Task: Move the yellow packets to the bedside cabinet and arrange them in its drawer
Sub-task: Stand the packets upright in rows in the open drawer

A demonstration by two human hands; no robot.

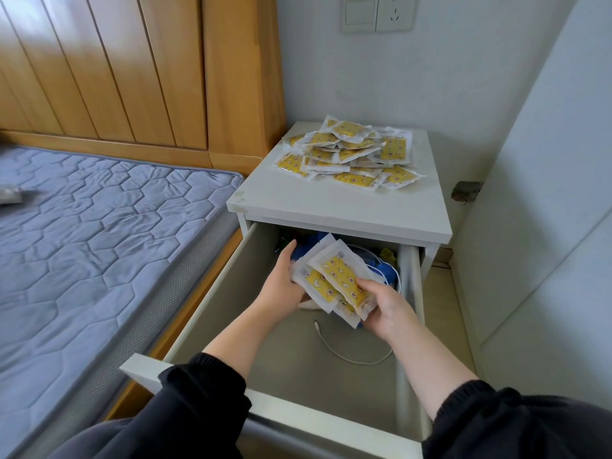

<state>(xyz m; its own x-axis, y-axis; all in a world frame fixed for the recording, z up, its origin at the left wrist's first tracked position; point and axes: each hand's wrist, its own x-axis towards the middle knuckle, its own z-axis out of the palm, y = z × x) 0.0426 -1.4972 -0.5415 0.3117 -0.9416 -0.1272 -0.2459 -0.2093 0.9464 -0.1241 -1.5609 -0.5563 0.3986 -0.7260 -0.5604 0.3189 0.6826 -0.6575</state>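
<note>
Left hand (280,288), right hand (388,311) holding yellow packets (336,280), seemingly inside drawer (291,362)

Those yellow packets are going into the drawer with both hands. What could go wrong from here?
The fanned packets sit loosely between the left hand and right hand; one may slide out of the grip.
They could land on the white cable and blue clutter and lie untidily.
The heaped pile on the cabinet top might spill if bumped.

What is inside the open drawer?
A white cable lies on the drawer floor, blue things at the back. The held packets, left hand and right hand cover what lies beneath.
</note>
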